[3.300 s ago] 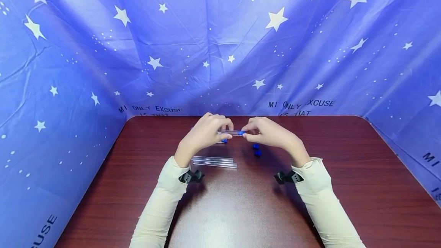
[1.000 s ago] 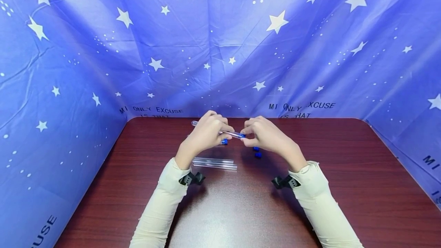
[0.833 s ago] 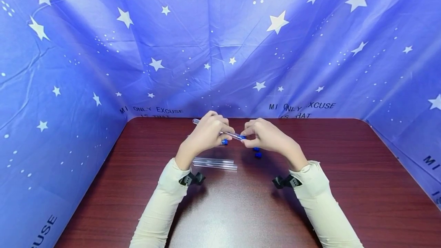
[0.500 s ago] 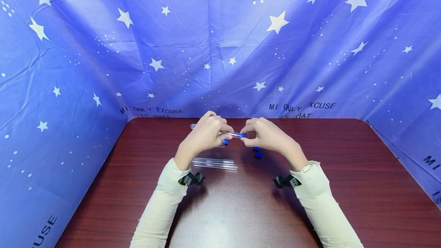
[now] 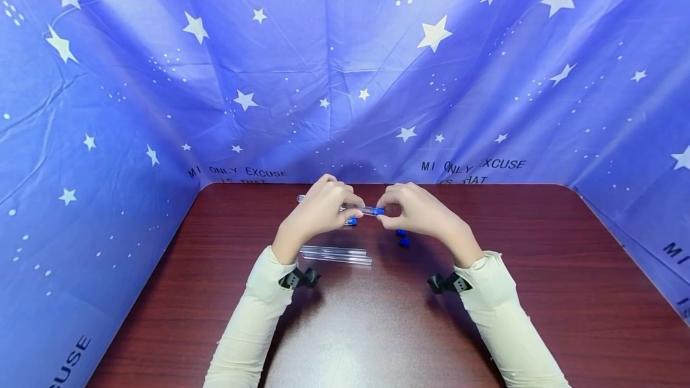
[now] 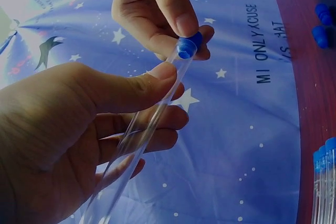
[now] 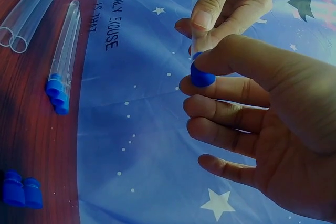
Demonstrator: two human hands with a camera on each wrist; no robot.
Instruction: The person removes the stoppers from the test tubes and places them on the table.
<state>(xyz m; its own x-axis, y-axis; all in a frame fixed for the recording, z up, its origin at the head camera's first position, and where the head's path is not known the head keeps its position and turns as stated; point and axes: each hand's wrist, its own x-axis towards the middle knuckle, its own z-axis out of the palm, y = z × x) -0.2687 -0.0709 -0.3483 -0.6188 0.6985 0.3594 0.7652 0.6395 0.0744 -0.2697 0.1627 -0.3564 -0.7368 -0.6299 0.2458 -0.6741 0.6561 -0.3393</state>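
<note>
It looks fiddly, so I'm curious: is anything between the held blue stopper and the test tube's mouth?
Nothing visible: the blue stopper, pinched by the right hand, already sits partly inside the mouth of the test tube that the left hand grips.

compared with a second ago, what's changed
The held tube has tipped flatter in the head view, its rounded end lower. Nothing was taken or released: the left hand pinches the tube, the right hand its blue cap. Two loose caps and the uncapped tubes stayed.
</note>
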